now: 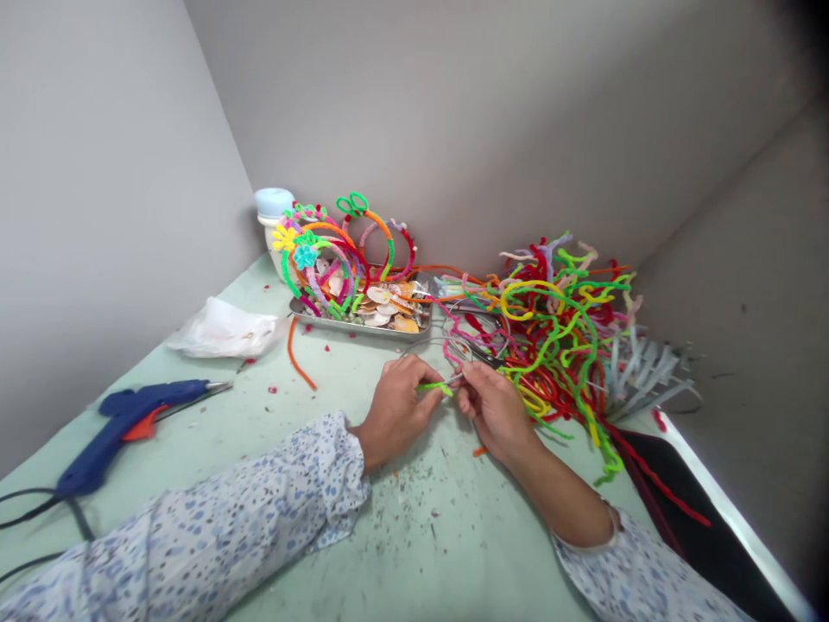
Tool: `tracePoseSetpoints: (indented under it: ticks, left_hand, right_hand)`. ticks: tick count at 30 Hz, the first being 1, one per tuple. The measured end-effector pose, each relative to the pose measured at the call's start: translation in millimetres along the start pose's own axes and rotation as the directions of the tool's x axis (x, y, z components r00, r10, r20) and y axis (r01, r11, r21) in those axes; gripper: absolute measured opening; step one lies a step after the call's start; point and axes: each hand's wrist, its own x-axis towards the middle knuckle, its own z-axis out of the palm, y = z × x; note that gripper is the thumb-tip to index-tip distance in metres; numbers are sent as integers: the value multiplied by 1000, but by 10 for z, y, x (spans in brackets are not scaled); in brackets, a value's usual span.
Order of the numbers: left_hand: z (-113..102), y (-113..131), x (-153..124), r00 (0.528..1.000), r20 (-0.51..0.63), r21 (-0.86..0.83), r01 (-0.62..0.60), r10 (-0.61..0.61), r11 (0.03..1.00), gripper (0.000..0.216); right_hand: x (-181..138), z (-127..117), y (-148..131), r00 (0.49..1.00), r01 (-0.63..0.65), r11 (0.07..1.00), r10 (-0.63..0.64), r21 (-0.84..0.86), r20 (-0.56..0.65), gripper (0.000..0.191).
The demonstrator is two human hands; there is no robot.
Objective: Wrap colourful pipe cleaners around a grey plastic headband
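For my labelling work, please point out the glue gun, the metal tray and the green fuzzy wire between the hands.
Glue gun (126, 415), head view: blue body.
Metal tray (359, 329), head view: front rim.
Green fuzzy wire (436, 388), head view: visible middle.

No text, label, brand, number or sign can be read here on anything in view.
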Motion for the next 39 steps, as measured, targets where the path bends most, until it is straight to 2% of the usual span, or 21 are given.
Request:
tracePoseSetpoints:
  ticks: [7, 16, 25, 34, 39]
  left_hand:
    - [12, -10, -9, 1000, -13, -32, 20, -21, 999, 13]
    - [3, -6, 9, 998, 8, -68, 62, -62, 996, 16]
    - [-3, -10, 33, 995, 25, -97, 100, -98, 990, 18]
    - [-3, 5, 16, 1000, 5, -21, 27, -27, 999, 13]
    - [-10, 15, 12, 998, -51, -7, 31, -32, 999, 12]
  right_hand:
    - [1, -5, 1, 1000, -2, 999, 2, -53, 6, 27]
    - [-2, -3, -5, 1000, -6, 996, 8, -91, 21, 29]
    - [-4, -6, 3, 1000, -1, 999, 2, -53, 14, 28]
    - [2, 12, -13, 1000, -3, 1000, 3, -3, -25, 26]
    - [-2, 9, -16, 1000, -2, 1000, 2, 16, -25, 25]
